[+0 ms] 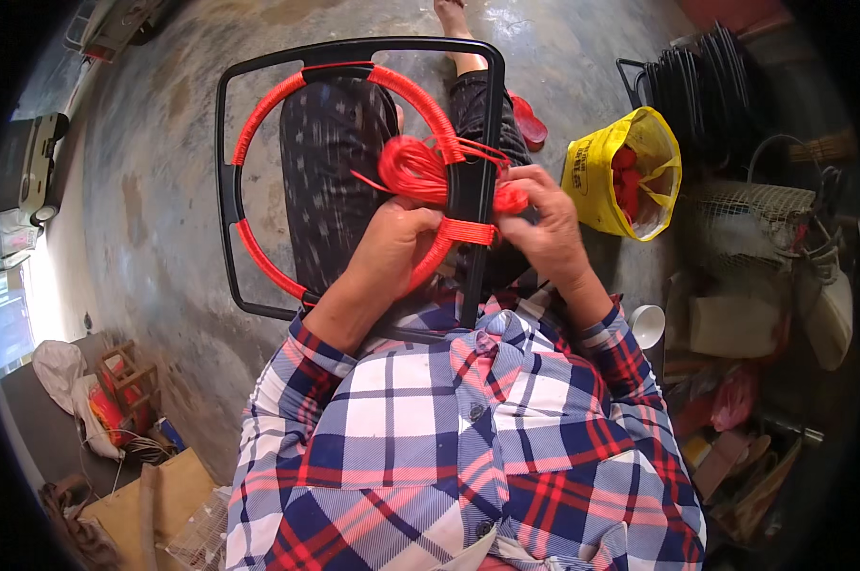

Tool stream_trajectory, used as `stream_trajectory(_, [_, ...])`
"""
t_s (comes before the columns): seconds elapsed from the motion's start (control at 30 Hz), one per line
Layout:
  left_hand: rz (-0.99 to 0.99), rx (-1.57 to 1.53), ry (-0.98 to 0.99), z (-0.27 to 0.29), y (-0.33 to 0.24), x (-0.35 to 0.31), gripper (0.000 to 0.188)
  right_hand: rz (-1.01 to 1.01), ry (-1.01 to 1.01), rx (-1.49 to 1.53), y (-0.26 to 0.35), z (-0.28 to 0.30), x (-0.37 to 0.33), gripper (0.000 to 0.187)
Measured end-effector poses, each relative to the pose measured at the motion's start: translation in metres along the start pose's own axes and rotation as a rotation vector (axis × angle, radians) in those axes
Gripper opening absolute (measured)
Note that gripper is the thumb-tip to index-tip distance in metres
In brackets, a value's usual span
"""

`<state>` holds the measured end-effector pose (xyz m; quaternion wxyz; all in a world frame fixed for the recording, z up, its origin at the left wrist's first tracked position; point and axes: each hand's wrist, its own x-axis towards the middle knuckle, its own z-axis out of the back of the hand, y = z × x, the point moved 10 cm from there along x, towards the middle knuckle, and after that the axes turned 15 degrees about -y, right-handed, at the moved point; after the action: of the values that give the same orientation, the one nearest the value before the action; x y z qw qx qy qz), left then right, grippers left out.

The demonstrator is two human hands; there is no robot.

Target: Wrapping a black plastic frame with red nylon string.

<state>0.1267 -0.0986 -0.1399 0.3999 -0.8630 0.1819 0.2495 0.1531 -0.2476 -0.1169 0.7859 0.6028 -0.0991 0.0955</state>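
Observation:
A black square frame (222, 124) with a ring inside it rests over my lap, tilted slightly. Glossy red cord (268, 112) is wound tightly around most of the ring, with bare black left at the left, near the top and at the right joint. My left hand (392, 240) grips the ring's lower right, its fingers partly hidden behind it. Just above the thumb, a looped bundle of red cord (413, 169) passes through the ring at the frame's right bar. On that bar's outer side, my right hand (548, 226) is closed on the bundle's other end.
A yellow bag (592, 181) holding red material stands on the floor to the right. Behind it are stacked black frames (711, 81), and a wire mesh cage (758, 224) lies nearer. A white cup (648, 325) sits by my right elbow. A wooden stool (130, 381) is at lower left.

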Motion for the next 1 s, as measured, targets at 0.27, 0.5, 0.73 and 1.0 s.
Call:
stream_trajectory(0.27, [0.045,0.071,0.026,0.007,0.007,0.004,0.021,-0.421,-0.108,1.372,0.018,0.067,-0.013,0.028])
stream_trajectory(0.5, [-0.019,0.039,-0.089,0.011,-0.003,-0.001,0.024,-0.287,-0.072,1.330,0.033,0.156,-0.002,0.032])
stream_trajectory(0.73, [-0.225,0.353,0.002,0.003,-0.008,-0.009,0.015,-0.565,-0.077,0.568,0.000,0.030,-0.024,0.018])
stream_trajectory(1.0, [-0.146,0.335,-0.012,0.009,0.001,-0.009,0.009,-0.654,-0.008,0.526,-0.001,0.021,-0.021,0.021])
